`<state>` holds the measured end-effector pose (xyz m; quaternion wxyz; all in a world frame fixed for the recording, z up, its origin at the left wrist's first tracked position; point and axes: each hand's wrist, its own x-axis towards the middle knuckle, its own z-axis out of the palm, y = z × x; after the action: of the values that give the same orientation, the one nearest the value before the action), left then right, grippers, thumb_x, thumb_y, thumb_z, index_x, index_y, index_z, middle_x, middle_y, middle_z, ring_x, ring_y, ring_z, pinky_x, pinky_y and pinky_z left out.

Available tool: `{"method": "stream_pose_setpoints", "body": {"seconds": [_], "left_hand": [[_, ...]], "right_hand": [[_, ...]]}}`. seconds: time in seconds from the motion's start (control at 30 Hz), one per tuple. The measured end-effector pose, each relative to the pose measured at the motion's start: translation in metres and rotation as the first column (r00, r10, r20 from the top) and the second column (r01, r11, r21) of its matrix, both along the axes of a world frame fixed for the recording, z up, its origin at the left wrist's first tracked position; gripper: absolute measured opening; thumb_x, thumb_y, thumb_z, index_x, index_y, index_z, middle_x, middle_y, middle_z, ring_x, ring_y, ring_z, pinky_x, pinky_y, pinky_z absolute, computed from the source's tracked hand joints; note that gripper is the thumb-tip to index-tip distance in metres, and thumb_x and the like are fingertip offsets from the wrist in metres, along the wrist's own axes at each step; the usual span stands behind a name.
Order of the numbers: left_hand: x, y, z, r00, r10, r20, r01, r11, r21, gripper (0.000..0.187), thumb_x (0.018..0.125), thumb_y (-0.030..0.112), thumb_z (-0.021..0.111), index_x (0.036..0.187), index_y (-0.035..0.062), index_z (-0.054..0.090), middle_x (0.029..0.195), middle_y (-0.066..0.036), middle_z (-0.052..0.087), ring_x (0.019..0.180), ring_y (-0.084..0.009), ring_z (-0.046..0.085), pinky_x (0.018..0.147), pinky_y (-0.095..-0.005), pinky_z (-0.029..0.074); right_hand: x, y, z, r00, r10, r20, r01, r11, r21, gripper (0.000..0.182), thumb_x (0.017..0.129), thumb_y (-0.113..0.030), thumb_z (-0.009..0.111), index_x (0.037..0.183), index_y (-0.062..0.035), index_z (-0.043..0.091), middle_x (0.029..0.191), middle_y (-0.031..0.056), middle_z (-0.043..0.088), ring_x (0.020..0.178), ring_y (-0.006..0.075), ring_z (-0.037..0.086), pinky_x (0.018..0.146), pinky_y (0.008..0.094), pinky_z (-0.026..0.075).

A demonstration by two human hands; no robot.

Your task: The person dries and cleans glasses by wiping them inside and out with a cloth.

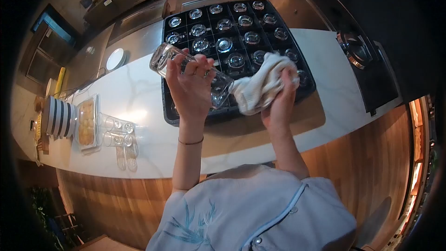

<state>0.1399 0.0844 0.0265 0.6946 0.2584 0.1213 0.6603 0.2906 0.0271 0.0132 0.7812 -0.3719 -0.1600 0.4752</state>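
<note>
Tilted over the front left of a black divided rack (239, 33), a clear tall glass (163, 58) is held in my left hand (191, 81), its fingers wrapped round the side. The open end of the glass points right, toward a white cloth (260, 88). My right hand (284, 95) grips this bunched cloth, which is at the glass's rim. Several glasses stand in the rack's compartments with their round bases up.
On the white counter (148, 155) at the left are two clear glasses (111, 130), a lidded tray of yellowish food (87, 123) and striped stacked dishes (58, 117). A white plate (115, 59) lies behind them. A round metal-rimmed appliance (355, 51) is at the right.
</note>
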Motion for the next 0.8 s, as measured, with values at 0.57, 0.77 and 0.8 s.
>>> {"method": "stream_pose_setpoints", "body": {"seconds": [0.57, 0.77, 0.8], "left_hand": [[0.014, -0.007, -0.022, 0.875, 0.475, -0.096, -0.218, 0.563, 0.797, 0.06, 0.074, 0.029, 0.067, 0.118, 0.0068, 0.032, 0.093, -0.011, 0.052, 0.086, -0.0238, 0.057, 0.089, -0.0411, 0.038], [0.02, -0.017, -0.016, 0.881, 0.472, -0.028, -0.237, 0.493, 0.837, 0.059, 0.065, 0.019, 0.076, 0.109, 0.0051, 0.039, 0.086, -0.012, 0.055, 0.075, -0.0255, 0.059, 0.073, -0.0408, 0.047], [0.019, -0.017, -0.015, 0.876, 0.478, -0.058, -0.19, 0.453, 0.871, 0.063, 0.065, 0.02, 0.076, 0.112, 0.0058, 0.037, 0.086, -0.013, 0.055, 0.074, -0.0254, 0.058, 0.072, -0.0408, 0.047]], "right_hand": [[-0.033, 0.025, -0.008, 0.748, 0.581, -0.322, -0.574, 0.809, 0.127, 0.043, 0.085, -0.047, 0.044, 0.112, -0.0131, 0.046, 0.097, 0.0038, 0.055, 0.088, 0.0169, 0.057, 0.075, 0.0322, 0.049], [-0.032, 0.021, -0.014, 0.677, 0.649, -0.347, -0.647, 0.75, 0.138, 0.047, 0.086, -0.051, 0.039, 0.115, -0.014, 0.045, 0.1, 0.0037, 0.055, 0.09, 0.0166, 0.057, 0.076, 0.0331, 0.048], [-0.032, 0.02, -0.016, 0.679, 0.64, -0.359, -0.647, 0.753, 0.12, 0.048, 0.087, -0.051, 0.037, 0.115, -0.0136, 0.045, 0.101, 0.0041, 0.055, 0.091, 0.0167, 0.057, 0.077, 0.0335, 0.048]]}}
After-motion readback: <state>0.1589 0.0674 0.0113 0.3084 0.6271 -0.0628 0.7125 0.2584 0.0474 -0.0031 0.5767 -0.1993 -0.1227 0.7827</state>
